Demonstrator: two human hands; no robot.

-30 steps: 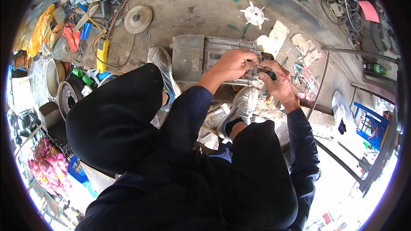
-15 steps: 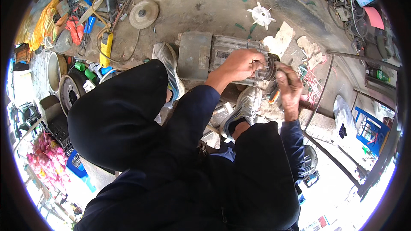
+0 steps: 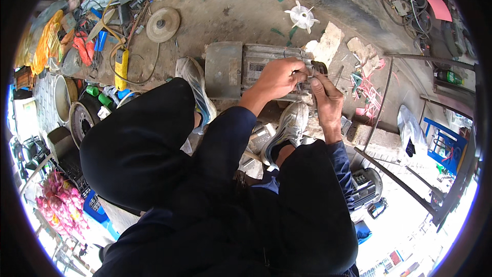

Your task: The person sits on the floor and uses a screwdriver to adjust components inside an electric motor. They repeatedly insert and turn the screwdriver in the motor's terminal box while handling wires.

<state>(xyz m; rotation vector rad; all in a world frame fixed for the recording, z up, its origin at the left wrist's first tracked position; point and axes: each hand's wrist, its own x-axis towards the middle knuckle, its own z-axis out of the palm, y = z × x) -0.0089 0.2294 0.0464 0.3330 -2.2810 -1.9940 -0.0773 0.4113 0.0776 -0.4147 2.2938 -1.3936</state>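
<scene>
Electric motor [image 3: 246, 69] lies on its side at upper centre of the frame, on a stained concrete floor [image 3: 230, 15]. Judged heavy, rigid and metal-cased; best gripped by the ribbed body, not by the thin wires [image 3: 313, 75] at its right end, which look springy and easily kinked.

Left hand [image 3: 279, 77] is curled over that end, fingers closed on the wires. Right hand [image 3: 325, 100] pinches the same wires from below.

A white plastic fan [image 3: 301, 16] lies apart, above. A round disc [image 3: 163, 24] and tangled tools sit upper left. Floor cluttered; working room is tight between the person's shoes [image 3: 197, 90].
</scene>
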